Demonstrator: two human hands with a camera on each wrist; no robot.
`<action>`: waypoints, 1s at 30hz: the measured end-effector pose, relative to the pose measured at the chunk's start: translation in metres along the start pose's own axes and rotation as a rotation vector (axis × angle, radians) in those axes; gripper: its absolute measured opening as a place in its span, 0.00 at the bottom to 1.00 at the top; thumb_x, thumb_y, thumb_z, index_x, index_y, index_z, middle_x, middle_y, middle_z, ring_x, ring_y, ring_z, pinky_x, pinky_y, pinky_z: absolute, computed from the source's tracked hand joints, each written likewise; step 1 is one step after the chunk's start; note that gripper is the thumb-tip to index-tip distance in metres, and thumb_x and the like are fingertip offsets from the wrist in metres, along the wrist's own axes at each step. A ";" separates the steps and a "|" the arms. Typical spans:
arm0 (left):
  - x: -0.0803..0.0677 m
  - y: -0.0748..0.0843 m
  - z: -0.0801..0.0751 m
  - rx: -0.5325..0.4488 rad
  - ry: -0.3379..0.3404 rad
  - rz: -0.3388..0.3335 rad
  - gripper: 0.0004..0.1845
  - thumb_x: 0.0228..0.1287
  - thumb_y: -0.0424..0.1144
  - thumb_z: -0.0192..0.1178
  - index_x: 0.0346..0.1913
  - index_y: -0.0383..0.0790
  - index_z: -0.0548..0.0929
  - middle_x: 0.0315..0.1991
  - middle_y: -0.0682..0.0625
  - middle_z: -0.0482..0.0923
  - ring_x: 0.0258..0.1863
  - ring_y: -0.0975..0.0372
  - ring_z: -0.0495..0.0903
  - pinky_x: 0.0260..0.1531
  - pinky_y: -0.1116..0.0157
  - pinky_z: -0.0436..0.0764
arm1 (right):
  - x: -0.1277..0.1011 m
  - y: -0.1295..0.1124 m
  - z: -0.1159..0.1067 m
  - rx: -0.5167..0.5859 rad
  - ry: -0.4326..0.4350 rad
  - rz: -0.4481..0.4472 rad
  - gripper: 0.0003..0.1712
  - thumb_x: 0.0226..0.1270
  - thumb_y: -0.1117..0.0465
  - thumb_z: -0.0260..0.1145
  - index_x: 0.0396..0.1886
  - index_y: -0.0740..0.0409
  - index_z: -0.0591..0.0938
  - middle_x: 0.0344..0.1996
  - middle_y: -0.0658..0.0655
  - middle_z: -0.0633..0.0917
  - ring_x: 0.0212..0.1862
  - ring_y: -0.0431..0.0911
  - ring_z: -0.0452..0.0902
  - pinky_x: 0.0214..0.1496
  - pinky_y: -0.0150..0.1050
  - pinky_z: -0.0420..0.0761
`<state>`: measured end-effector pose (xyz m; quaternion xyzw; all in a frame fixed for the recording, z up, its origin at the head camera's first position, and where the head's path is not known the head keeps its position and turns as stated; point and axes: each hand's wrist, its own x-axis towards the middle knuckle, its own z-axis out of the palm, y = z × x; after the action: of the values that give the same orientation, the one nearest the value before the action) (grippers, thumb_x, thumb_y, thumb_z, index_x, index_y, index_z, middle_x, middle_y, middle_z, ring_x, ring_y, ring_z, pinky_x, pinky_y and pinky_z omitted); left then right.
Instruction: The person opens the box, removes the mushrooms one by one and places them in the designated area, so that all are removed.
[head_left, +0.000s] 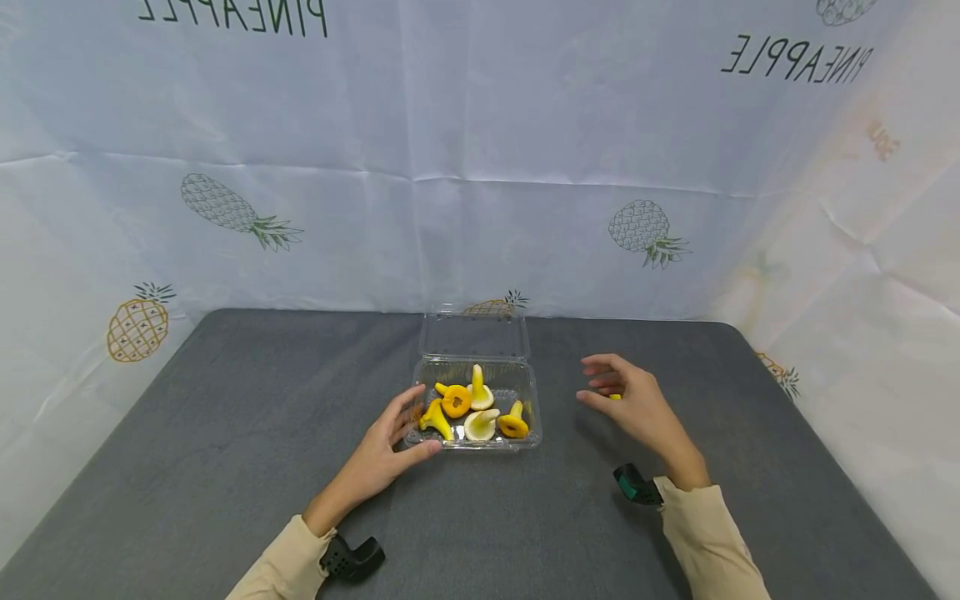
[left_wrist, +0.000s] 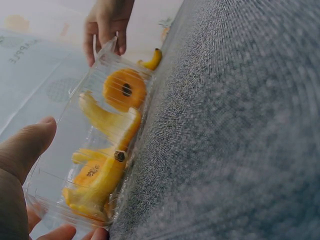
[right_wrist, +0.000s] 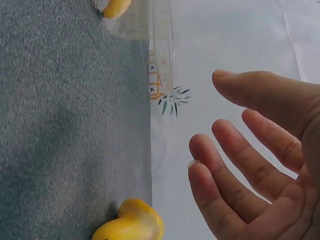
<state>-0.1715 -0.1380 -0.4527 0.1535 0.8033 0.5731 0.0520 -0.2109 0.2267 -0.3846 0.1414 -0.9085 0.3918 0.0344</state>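
Head view: a clear plastic clamshell box (head_left: 476, 408) sits near the middle of the grey desk (head_left: 225, 417), its hinged lid (head_left: 474, 335) standing open toward the pineapple-print backdrop (head_left: 480, 167). Inside lie several yellow, orange and cream toy mushrooms (head_left: 456, 402). The left hand (head_left: 393, 446) rests against the box's left near corner, thumb along the front wall and fingers up the side, a loose grip with relaxed, nearly straight fingers. The right hand (head_left: 637, 404) hovers to the right of the box, apart from it, fingers loosely spread and grasping nothing; a small yellow piece (head_left: 615, 397) shows just beneath it.

Left wrist view: seen through the transparent wall (left_wrist: 60, 165), an orange cap with a dark centre hole (left_wrist: 125, 90) and curved yellow stems (left_wrist: 107, 122) crowd the box; one yellow piece (left_wrist: 152, 61) lies on the desk outside the far end, below the right hand (left_wrist: 106, 22).

Right wrist view: only this view shows the released, open palm (right_wrist: 260, 165) and the loose yellow mushroom (right_wrist: 131, 222) lying on the desk close to the fingers (right_wrist: 215, 190). Broad bare desk surface surrounds the box on the left, right and near sides; the desk's far edge meets the backdrop just behind the lid.
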 end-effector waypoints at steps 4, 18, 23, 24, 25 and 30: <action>0.000 0.000 0.000 -0.002 0.002 -0.001 0.44 0.66 0.43 0.66 0.79 0.44 0.52 0.79 0.40 0.50 0.76 0.43 0.58 0.72 0.43 0.64 | -0.001 -0.005 0.002 0.007 -0.004 -0.009 0.26 0.65 0.61 0.71 0.62 0.60 0.76 0.55 0.65 0.82 0.53 0.57 0.82 0.56 0.53 0.83; 0.000 -0.001 0.001 0.002 0.003 -0.002 0.45 0.67 0.44 0.66 0.79 0.44 0.51 0.79 0.40 0.50 0.76 0.42 0.59 0.72 0.43 0.64 | -0.002 -0.024 0.021 0.053 -0.037 -0.093 0.25 0.63 0.64 0.72 0.59 0.62 0.78 0.54 0.63 0.83 0.56 0.58 0.81 0.59 0.54 0.82; 0.000 -0.001 0.000 0.001 0.003 -0.005 0.45 0.66 0.44 0.66 0.79 0.44 0.51 0.79 0.40 0.50 0.76 0.43 0.59 0.72 0.43 0.64 | -0.003 -0.030 0.026 0.097 -0.055 -0.089 0.24 0.63 0.63 0.72 0.58 0.62 0.79 0.54 0.62 0.83 0.56 0.56 0.81 0.60 0.54 0.81; 0.000 -0.001 0.000 0.003 0.003 -0.004 0.45 0.66 0.44 0.66 0.79 0.44 0.51 0.79 0.40 0.50 0.76 0.43 0.59 0.72 0.43 0.64 | -0.003 -0.031 0.027 0.104 -0.057 -0.092 0.24 0.63 0.63 0.72 0.58 0.62 0.79 0.54 0.62 0.84 0.56 0.56 0.81 0.60 0.54 0.81; 0.000 -0.001 0.000 0.003 0.003 -0.003 0.45 0.67 0.44 0.66 0.79 0.44 0.51 0.79 0.40 0.50 0.76 0.42 0.59 0.72 0.43 0.64 | -0.003 -0.032 0.029 0.114 -0.062 -0.095 0.24 0.63 0.64 0.72 0.58 0.63 0.79 0.54 0.62 0.84 0.56 0.56 0.81 0.60 0.54 0.81; 0.000 -0.001 0.000 0.003 0.000 0.000 0.45 0.67 0.44 0.66 0.79 0.44 0.51 0.79 0.40 0.50 0.75 0.42 0.59 0.72 0.43 0.64 | -0.004 -0.038 0.038 0.120 -0.070 -0.123 0.23 0.62 0.65 0.72 0.57 0.64 0.80 0.53 0.63 0.84 0.55 0.55 0.82 0.60 0.51 0.82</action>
<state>-0.1718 -0.1381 -0.4532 0.1535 0.8041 0.5720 0.0518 -0.1945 0.1757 -0.3847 0.2124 -0.8736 0.4374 0.0181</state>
